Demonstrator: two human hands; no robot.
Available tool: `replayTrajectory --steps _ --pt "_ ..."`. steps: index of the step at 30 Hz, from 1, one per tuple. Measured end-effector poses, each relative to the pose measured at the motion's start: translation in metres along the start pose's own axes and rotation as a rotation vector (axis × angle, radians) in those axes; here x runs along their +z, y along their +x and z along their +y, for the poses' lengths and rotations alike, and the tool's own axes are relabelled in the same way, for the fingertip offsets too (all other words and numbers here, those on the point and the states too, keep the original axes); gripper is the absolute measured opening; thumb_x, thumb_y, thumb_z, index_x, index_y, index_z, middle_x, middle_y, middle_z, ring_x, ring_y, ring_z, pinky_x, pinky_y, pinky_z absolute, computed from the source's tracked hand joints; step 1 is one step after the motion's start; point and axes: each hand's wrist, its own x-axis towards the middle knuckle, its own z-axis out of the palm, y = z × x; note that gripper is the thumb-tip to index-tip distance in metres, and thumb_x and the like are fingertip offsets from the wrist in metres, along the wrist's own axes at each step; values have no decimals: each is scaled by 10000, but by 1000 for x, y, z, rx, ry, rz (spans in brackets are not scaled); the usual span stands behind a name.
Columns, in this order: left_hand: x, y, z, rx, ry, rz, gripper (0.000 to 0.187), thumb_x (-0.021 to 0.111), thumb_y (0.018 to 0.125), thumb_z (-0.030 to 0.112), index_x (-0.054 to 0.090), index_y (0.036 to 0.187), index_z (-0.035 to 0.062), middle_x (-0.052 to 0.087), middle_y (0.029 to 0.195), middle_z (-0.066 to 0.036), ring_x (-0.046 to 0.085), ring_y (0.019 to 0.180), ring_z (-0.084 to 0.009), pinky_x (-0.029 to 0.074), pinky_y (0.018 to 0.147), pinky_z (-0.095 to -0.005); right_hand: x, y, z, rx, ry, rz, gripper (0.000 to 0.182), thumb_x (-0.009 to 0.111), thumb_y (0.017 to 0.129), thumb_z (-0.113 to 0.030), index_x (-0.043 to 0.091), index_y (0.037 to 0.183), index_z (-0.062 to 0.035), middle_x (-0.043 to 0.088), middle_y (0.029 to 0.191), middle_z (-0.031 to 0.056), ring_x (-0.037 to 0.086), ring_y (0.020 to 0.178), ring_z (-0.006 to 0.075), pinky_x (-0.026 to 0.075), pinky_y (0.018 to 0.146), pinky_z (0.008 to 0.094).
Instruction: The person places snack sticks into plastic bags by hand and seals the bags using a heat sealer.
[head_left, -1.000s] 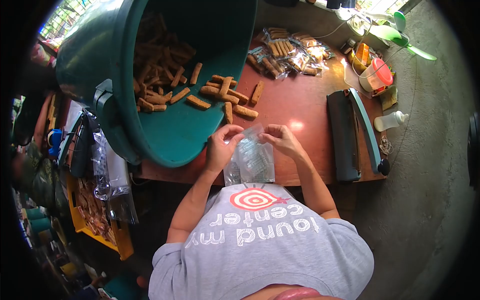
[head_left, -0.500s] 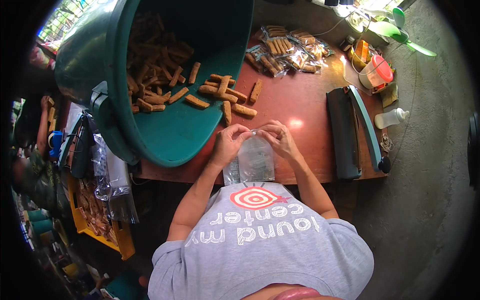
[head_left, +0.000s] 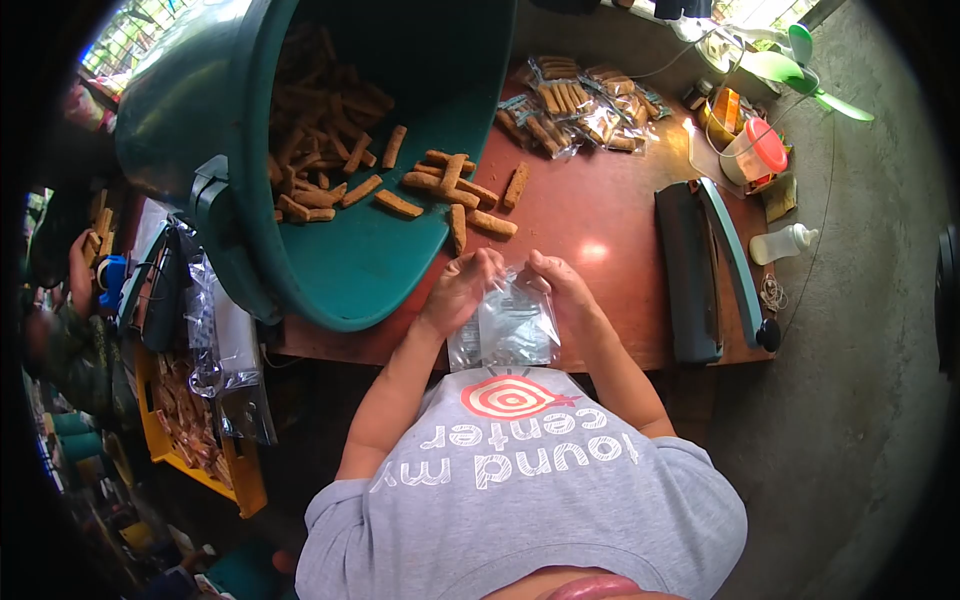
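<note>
My left hand (head_left: 463,292) pinches the left side of the mouth of a clear plastic bag (head_left: 520,325). My right hand (head_left: 566,290) grips the bag's right side, thumb towards the opening. The bag hangs over the table's near edge, in front of my shirt, and looks flat with nothing inside. Just beyond my hands, brown biscuit sticks (head_left: 492,224) lie loose on the reddish table (head_left: 610,300). Many more biscuit sticks spill inside a large green tub (head_left: 370,295) tipped on its side, its lip beside my left hand.
Filled packets (head_left: 590,95) pile at the back. On the right stand a bag sealer (head_left: 690,270), a white bottle (head_left: 783,242) and a red-lidded tub (head_left: 753,150). At left are a yellow crate (head_left: 245,480), plastic sheets (head_left: 238,360) and another person's arm (head_left: 80,270).
My fingers, close together at the bag's top edge before, have drawn apart. The bag's mouth is now spread wider and its film is more crumpled.
</note>
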Motion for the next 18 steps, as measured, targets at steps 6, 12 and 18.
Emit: replayTrajectory --steps 6,12,18 --pt "-18 -24 17 -298 507 -180 381 570 898 310 691 793 -35 671 706 -75 589 607 -102 488 580 -245 4 36 -46 -281 -882 78 217 564 881 -239 646 874 -39 637 809 67 588 759 166 454 661 270" --pt "-3 -42 23 -54 636 -41 94 634 784 12 688 858 -8 664 838 -62 573 663 -62 469 576 -206 -81 100 -49 -606 -1911 251 365 612 712 -73 613 1062 -178 533 1200 51 432 1174 275 398 916 406" --pt "-9 -53 23 210 681 29 247 499 733 -112 649 900 -10 617 1104 -62 466 599 -14 374 530 -167 -82 99 -62 -444 -1757 325 177 638 775 -189 658 930 -107 576 999 106 555 915 314 465 788 418"
